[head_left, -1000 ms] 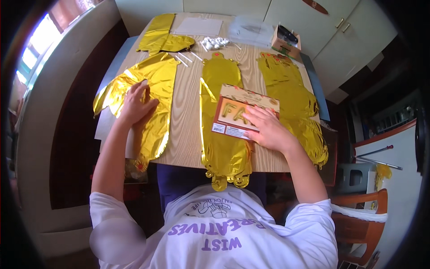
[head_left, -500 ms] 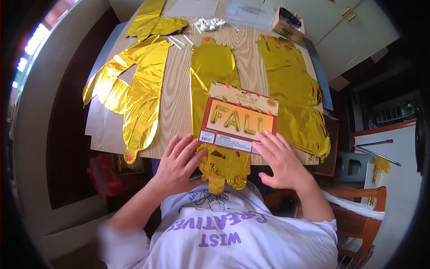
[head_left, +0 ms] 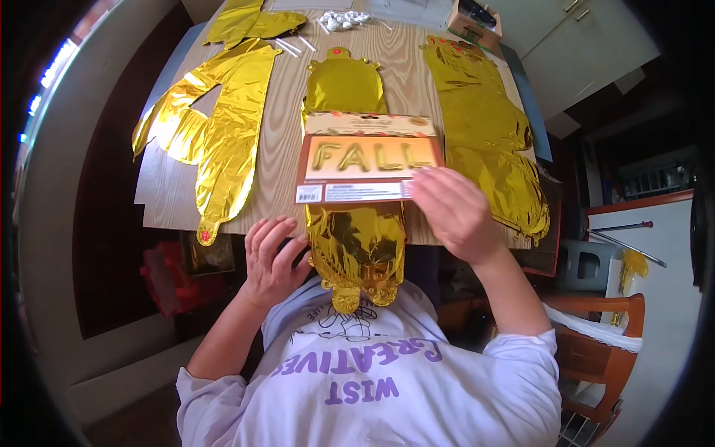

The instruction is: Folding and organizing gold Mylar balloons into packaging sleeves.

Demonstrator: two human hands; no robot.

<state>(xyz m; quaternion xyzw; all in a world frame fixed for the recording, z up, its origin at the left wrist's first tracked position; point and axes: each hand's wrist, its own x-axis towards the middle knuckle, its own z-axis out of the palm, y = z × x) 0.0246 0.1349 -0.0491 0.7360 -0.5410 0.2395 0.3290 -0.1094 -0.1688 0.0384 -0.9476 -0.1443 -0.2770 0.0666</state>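
Note:
My right hand (head_left: 460, 212) pinches the lower right corner of a flat balloon packaging card (head_left: 369, 192), orange with a brown border and a picture of gold letter balloons. The card appears tipped up over the middle gold foil balloon (head_left: 356, 242) and hides part of it. That balloon lies uninflated, its near end hanging past the table edge against my shirt. My left hand (head_left: 272, 261) rests at the table's front edge beside the balloon, fingers apart and slightly bent, holding nothing.
Flat gold foil balloons lie at the left (head_left: 234, 141), right (head_left: 484, 127) and far left (head_left: 249, 22) of the wooden table (head_left: 287, 123). White straws (head_left: 287, 48), a bundle of white string (head_left: 345, 20) and an open box (head_left: 474, 26) sit at the back. A chair (head_left: 603, 357) stands to the right.
The packaging card has moved left and straightened, now tipped up by my right hand at its corner. My left hand has drawn off the card, back and to the left.

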